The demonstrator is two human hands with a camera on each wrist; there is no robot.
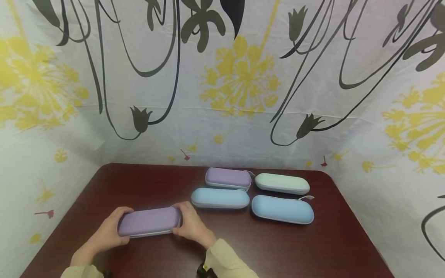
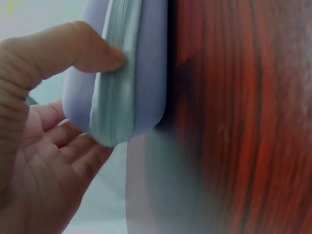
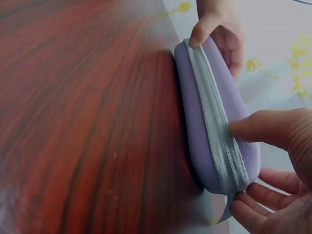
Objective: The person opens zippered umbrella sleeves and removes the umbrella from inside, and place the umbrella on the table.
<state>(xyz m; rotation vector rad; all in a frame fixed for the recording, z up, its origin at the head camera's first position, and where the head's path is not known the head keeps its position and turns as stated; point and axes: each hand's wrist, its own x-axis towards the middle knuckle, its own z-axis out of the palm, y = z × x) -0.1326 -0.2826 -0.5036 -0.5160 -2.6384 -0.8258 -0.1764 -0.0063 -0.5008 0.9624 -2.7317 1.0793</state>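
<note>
A purple zippered case [image 1: 149,221] lies on the left part of the dark wooden table, its pale grey zipper band [image 3: 212,112] facing the person. At its left end, my left hand [image 1: 108,232] holds it with the thumb in front and the fingers around the far side; in the left wrist view the thumb presses on the zipper band. My right hand [image 1: 193,224] grips the right end in the same way, thumb on the band and fingers curled behind, near a small grey strap [image 3: 226,210]. The case looks closed.
Four similar cases lie in two rows at the back right: a purple one [image 1: 228,178], a mint green one [image 1: 282,183], a light blue one [image 1: 220,198] and another blue one [image 1: 282,209]. A patterned cloth [image 1: 222,139] hangs behind the table [image 1: 299,251].
</note>
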